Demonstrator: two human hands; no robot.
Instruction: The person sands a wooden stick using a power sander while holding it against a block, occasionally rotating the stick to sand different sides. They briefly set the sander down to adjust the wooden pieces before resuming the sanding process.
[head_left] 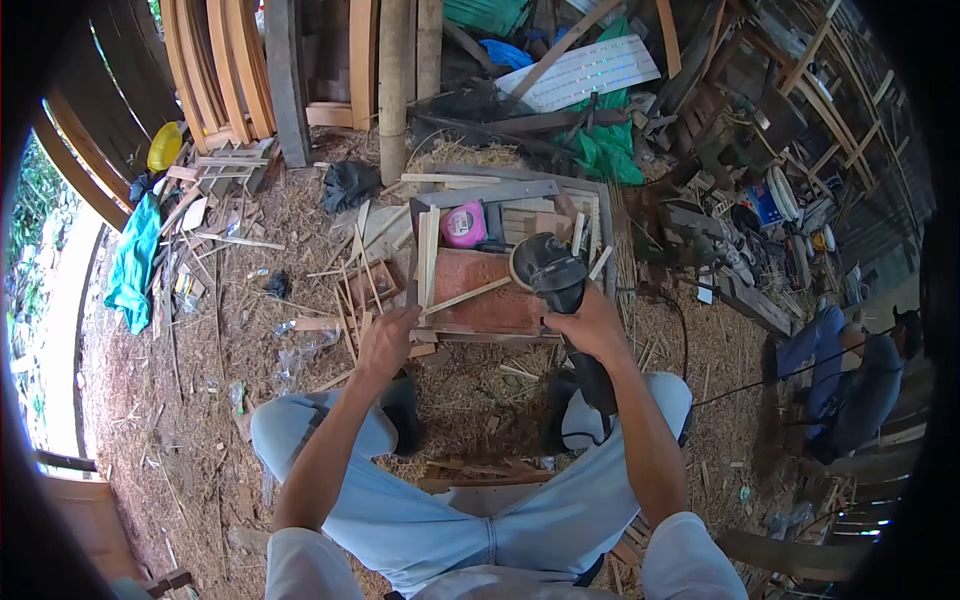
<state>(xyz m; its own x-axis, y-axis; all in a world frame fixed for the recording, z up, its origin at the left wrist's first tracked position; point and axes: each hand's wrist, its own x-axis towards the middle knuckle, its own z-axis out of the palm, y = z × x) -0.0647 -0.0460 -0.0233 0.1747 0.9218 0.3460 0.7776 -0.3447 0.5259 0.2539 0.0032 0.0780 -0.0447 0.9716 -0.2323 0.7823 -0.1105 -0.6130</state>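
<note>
Sander (566,288) was gripped in the right hand (592,325), its disc at the far end of a thin wooden strip (468,297); the left hand (386,345) pinched the near end, presumably to steady it for sanding. Strip slanted over the reddish board (475,268), which kept it within reach of both hands; disc contact looked likely, view too poor to confirm.

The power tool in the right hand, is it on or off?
Cannot tell. The right hand grips the tool, with its disc at the stick's end, but neither switch position nor disc motion can be seen.
</note>
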